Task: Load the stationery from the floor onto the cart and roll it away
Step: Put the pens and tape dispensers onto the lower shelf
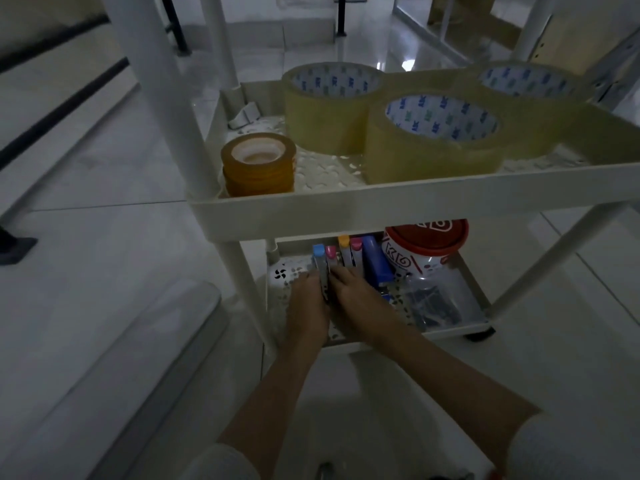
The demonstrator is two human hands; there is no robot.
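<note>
Markers with blue and pink caps (323,263) stand pinched between our left hand (308,306) and right hand (349,292), fingers clamped on their barrels, on the white plastic cart's bottom shelf (460,320), likely to pack them against the blue stapler (377,263).

An indoor room with a home or small-office look is suggested. A glossy pale tiled floor (104,258) is seen throughout, with light reflected on it at 12 o'clock. A white plastic cart (381,202) stocked with tape rolls (429,140) and markers (346,251) is placed at the centre. What appear to be pale steps with dark edging (59,109) are seen at 10 o'clock, and a cardboard box (460,12) behind a glass panel at 1 o'clock.
</note>
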